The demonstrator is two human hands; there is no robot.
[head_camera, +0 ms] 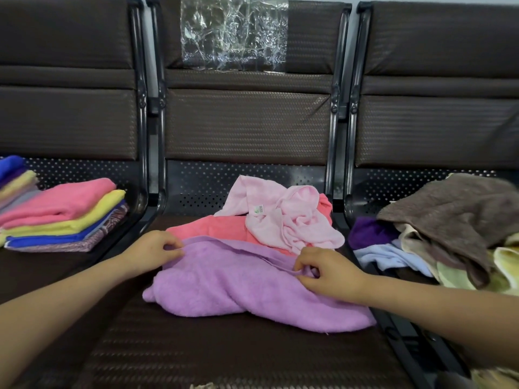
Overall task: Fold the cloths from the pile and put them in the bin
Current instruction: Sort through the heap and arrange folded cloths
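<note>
Brown padded seats [247, 346] in a black metal frame run across the view; clear plastic film [234, 33] is stuck on the middle backrest. Lilac towel [238, 284] lies rumpled on the middle seat, nearest the camera. Left hand [153, 252]: grip closed in a pinch on the towel's upper left edge. Right hand [327, 272]: grip closed in a pinch on the same edge at the right, fingers curled into the fabric. Behind the lilac towel, a coral towel [207, 227] lies flat, partly covered by a crumpled pale pink cloth [292, 220] with a small label showing. Left seat carries a stack of folded cloths [64, 214]: pink on top, then yellow, blue, patterned. Right seat carries the unfolded pile [438, 228]: brown towel on top, purple, pale blue and yellow cloths beneath.
</note>
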